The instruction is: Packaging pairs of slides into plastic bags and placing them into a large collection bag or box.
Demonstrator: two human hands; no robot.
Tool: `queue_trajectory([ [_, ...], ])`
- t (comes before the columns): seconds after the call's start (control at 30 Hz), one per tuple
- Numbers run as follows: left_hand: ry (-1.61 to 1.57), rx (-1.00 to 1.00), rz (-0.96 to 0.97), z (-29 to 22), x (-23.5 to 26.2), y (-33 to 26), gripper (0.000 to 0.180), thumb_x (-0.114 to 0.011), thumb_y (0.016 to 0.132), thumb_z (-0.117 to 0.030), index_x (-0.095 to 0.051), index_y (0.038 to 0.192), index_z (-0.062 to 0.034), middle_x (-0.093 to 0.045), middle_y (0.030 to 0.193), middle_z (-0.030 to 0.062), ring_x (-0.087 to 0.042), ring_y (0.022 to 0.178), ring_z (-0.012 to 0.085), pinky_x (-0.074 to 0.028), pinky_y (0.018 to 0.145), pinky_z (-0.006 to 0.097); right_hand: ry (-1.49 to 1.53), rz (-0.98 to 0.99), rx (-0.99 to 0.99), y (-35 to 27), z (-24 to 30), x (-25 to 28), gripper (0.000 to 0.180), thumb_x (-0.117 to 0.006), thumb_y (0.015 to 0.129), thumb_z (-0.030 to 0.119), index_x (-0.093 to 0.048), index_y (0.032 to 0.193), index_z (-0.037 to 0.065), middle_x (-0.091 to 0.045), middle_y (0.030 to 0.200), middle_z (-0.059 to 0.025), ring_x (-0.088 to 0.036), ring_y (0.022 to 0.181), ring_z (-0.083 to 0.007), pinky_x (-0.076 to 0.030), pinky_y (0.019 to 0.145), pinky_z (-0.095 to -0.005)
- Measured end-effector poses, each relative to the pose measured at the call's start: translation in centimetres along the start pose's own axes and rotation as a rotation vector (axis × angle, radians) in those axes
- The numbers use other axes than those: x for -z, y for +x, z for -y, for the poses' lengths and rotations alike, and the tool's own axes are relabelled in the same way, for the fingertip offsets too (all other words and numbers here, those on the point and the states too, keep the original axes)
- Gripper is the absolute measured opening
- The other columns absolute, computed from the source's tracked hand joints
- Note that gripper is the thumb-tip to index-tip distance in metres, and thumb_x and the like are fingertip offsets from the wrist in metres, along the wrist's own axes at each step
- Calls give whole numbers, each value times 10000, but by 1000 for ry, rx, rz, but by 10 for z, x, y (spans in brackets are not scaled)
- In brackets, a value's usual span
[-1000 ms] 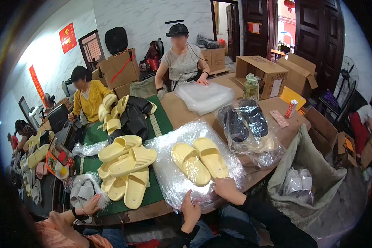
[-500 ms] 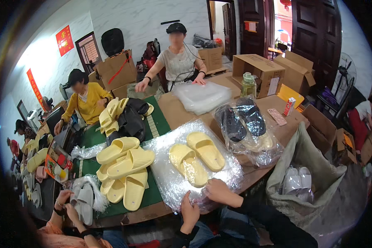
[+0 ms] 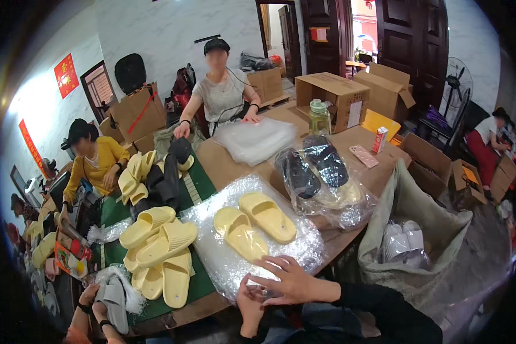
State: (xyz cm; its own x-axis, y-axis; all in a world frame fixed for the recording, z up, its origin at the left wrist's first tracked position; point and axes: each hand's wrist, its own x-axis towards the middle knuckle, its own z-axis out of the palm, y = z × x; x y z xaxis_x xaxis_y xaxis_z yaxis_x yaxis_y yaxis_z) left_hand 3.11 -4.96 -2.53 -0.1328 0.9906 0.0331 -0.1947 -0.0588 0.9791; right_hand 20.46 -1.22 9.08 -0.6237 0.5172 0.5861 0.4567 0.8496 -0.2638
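Observation:
A pair of pale yellow slide slippers (image 3: 268, 217) lies on a stack of clear plastic bags (image 3: 212, 221) in front of me, with shiny film showing over the left slipper. At the near edge of the stack, my left hand (image 3: 250, 305) is closed, its curled fingers appearing to pinch a clear plastic bag; part of the grip is hidden. My right hand (image 3: 292, 281) hovers just above and right of it, fingers spread and holding nothing I can see. Left of the stack, several loose yellow slippers (image 3: 175, 238) are piled on a green mat (image 3: 199, 284).
Bagged black slippers (image 3: 327, 166) sit at the stack's far right. A sack (image 3: 378, 229) with bagged white slippers stands at the table's right edge. Across the table, a person handles black slippers (image 3: 163, 183) beside clear sheets (image 3: 258, 135). Lower left, another person's hands hold grey slippers (image 3: 116, 304).
My right hand has lifted off the plastic near the slippers, spread its fingers and moved toward my left hand. The view has shifted right. The person opposite now reaches to the black slippers.

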Motion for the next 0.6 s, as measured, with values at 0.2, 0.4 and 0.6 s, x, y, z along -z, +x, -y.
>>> queue_trajectory([
  [0.2,92,44,-32,-52,-24,-4,332,-544,897,13,-474,1219,49,-663,870,84,-605,722,85,-453,602,189,-273,429,-109,-10,-24,-5,956,-680,700,575,-246,1482,238,-231,1522,-133,-309,1356,-333,-266,1052,-512],
  [0.4,237,-3,31,-62,-34,-26,272,-642,846,-32,-584,1110,4,-660,939,77,-598,754,118,-477,695,235,-284,182,-243,-15,-39,-23,574,-642,757,266,-516,1312,194,-289,1490,-143,-487,1155,-325,-399,927,-458],
  [0.6,614,-491,-28,-93,-3,27,375,-688,773,-65,-597,1131,1,-628,1002,140,-585,924,286,-450,855,373,-77,120,-349,-33,-52,-19,355,-651,688,63,-628,1034,137,-509,1321,-118,-550,1077,-334,-472,860,-404],
])
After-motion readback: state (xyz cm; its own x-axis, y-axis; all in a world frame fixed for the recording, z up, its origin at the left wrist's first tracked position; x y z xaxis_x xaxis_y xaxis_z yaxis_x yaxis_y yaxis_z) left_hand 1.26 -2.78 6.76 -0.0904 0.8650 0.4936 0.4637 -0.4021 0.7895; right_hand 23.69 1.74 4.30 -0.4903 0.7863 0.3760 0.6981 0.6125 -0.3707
